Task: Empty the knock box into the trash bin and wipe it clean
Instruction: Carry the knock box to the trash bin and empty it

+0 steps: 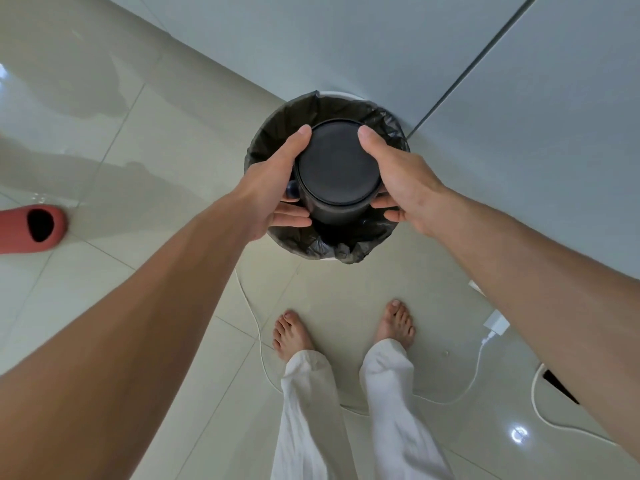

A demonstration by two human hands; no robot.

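Observation:
The black round knock box (337,168) is turned upside down, its flat base facing up at me. It hangs directly over the trash bin (273,133), a white bin lined with a black bag. My left hand (277,188) grips the box's left side, thumb on the base rim and fingers under it. My right hand (398,181) grips the right side the same way. The box's mouth and the bin's inside are hidden beneath it.
The bin stands on pale floor tiles against a grey wall (415,46). A red slipper (33,228) lies at the left. A white cable (258,327) and a charger (497,323) trail on the floor near my bare feet (291,332).

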